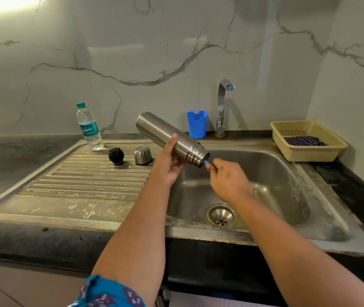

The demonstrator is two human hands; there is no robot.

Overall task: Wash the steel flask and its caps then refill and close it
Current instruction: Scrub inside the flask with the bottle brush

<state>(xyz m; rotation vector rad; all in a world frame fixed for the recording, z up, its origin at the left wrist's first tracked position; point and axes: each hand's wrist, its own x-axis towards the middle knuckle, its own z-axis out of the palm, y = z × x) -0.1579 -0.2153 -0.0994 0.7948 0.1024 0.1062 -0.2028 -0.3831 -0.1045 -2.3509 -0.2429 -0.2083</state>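
Note:
My left hand [168, 162] grips the steel flask [165, 135] around its middle and holds it tilted over the sink basin [287, 173], open mouth down and to the right. My right hand [227, 178] pinches a blue handle [206, 161] that goes into the flask's mouth; whatever is on its far end is hidden inside. On the draining board [77, 180] stand the black inner cap [116, 155] and the steel outer cap [143, 155], side by side and apart from both hands.
A plastic water bottle [88, 127] stands at the back of the draining board. A blue holder [196, 124] and the tap [222, 107] stand behind the basin. A cream basket [308, 140] holding a dark cloth sits on the right counter.

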